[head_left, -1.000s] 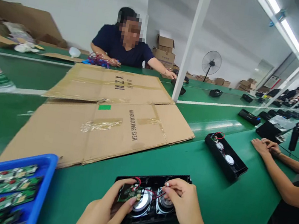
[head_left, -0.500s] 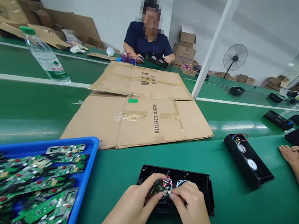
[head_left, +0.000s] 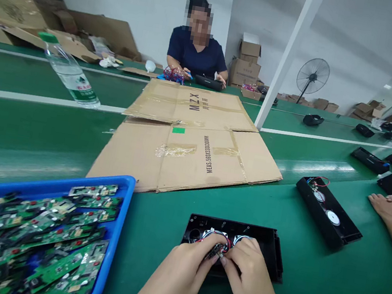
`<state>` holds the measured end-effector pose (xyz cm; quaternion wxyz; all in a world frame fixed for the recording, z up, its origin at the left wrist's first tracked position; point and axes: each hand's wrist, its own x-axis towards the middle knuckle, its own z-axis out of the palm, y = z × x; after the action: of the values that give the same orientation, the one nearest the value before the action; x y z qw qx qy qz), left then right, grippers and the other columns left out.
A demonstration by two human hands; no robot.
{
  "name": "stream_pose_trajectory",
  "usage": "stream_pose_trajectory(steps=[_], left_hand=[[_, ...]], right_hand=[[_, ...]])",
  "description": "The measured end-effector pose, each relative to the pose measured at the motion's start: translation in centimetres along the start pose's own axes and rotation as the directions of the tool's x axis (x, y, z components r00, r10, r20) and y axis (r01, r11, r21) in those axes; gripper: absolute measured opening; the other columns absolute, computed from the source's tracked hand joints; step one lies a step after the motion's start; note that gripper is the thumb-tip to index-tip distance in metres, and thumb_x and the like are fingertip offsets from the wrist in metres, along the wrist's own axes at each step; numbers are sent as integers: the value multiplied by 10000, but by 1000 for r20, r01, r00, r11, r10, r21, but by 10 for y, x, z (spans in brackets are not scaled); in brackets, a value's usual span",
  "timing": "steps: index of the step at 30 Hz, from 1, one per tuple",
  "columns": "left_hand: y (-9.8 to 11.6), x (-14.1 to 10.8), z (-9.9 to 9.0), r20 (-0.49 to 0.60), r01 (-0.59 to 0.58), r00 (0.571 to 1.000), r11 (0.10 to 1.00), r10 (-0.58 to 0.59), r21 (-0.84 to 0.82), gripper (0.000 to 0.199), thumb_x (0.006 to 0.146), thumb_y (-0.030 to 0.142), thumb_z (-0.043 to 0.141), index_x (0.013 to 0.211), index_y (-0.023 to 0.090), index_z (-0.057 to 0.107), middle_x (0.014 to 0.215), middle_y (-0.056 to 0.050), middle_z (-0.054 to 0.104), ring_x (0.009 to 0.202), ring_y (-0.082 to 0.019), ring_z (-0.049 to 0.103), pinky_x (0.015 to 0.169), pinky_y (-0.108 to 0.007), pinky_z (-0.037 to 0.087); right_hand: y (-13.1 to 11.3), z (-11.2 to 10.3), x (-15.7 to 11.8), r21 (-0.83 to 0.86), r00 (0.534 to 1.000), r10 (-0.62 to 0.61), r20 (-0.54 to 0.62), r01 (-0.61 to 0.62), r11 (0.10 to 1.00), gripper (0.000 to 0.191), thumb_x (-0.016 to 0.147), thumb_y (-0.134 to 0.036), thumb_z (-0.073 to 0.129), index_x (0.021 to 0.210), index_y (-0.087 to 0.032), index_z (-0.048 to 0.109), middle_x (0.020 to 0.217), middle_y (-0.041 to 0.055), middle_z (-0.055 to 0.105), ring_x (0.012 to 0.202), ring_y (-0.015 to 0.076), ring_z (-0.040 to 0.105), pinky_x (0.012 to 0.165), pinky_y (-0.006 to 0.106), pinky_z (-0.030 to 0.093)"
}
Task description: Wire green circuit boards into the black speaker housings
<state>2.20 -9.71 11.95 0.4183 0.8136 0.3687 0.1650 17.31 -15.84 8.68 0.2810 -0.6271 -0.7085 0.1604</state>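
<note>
Just above an open black speaker housing (head_left: 266, 236), my left hand (head_left: 188, 263) pinches a small circuit board (head_left: 215, 251) between thumb and fingers. The board is tilted, so mostly its edge shows. My right hand (head_left: 250, 274) is closed at the board's right end, its fingertips on a small white wire connector (head_left: 220, 254). Red and black wires (head_left: 228, 242) loop up behind the fingertips. Two round speakers sit inside the housing, partly hidden by my hands; the right one (head_left: 241, 239) shows its rim.
A blue tray (head_left: 122, 225) full of green circuit boards stands at left. Flattened cardboard (head_left: 188, 150) lies ahead, with a water bottle (head_left: 74, 77) beyond its left side. Another open housing (head_left: 340, 226) rests at right, near a co-worker's hands (head_left: 385, 206). A person (head_left: 199, 52) sits opposite.
My left hand has tilted the circuit board from face-up to nearly edge-on. Both hands stay close together over the housing. The person opposite has turned over the black housing they hold.
</note>
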Motion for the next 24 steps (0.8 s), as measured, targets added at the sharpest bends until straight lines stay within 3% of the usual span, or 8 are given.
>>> stream_pose_trajectory(steps=[5,12,14,17,20,24], left_hand=[[2,-1,-1,10,9,1000,1000,-9,-2,359,859,116,381,1091,312,571,904,34,714,804,-191,678,660,-237,482],[3,-2,-3,9,-28,1000,999,28,-29,335,861,113,379,1063,303,567,953,35,705,847,-186,667,694,-227,476],[2,-2,-5,18,-17,1000,1000,18,-11,310,865,120,373,1031,294,571,928,32,705,833,-191,665,690,-234,477],[2,-2,-7,34,-4,999,1000,4,-9,304,867,116,371,1018,291,569,923,30,695,831,-189,656,706,-242,476],[3,-2,-8,43,-13,999,999,15,-42,325,868,97,362,1019,289,576,943,30,688,825,-176,650,705,-234,469],[5,-2,-8,24,-21,999,997,23,-72,339,874,93,360,1025,299,584,936,44,687,803,-159,643,685,-222,453]], right_hand=[[-1,0,0,-78,998,-58,11,59,995,209,888,-128,397,766,-185,557,714,25,572,686,161,483,655,306,343],[6,5,-2,3,1000,19,0,-19,1000,174,886,-139,416,755,-190,518,719,16,551,702,167,485,669,308,373],[7,4,-2,29,997,78,-24,-77,997,79,879,-166,454,859,-194,525,746,18,552,719,177,497,652,299,393],[5,0,-1,31,995,93,25,-93,995,153,881,-182,472,1028,-214,498,881,35,562,795,193,514,674,305,419],[1,-2,-1,-9,995,60,85,-59,998,99,895,-165,434,939,-217,506,898,33,545,807,197,510,692,323,421],[-1,2,-3,-38,995,65,69,-63,997,62,889,-165,436,881,-202,485,859,34,526,772,197,499,667,329,418]])
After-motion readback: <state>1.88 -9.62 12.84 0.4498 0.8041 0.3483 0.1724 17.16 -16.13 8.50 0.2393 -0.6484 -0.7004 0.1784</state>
